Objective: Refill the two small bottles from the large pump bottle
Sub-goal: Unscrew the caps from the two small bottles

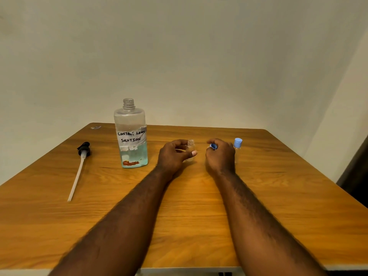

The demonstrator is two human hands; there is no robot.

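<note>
As a small clear uncapped bottle is gripped by left hand, blue plastic cap is pinched in right hand.

One camera only, up on the person's head, looking forward and down across the surface toward the wall, close over the near edge.

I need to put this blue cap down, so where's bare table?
Bare table lies right of the capped bottle, between the pump and big bottle, and between both forearms. It's crowded where the left hand holds the open bottle beside the right hand and cap.
</note>
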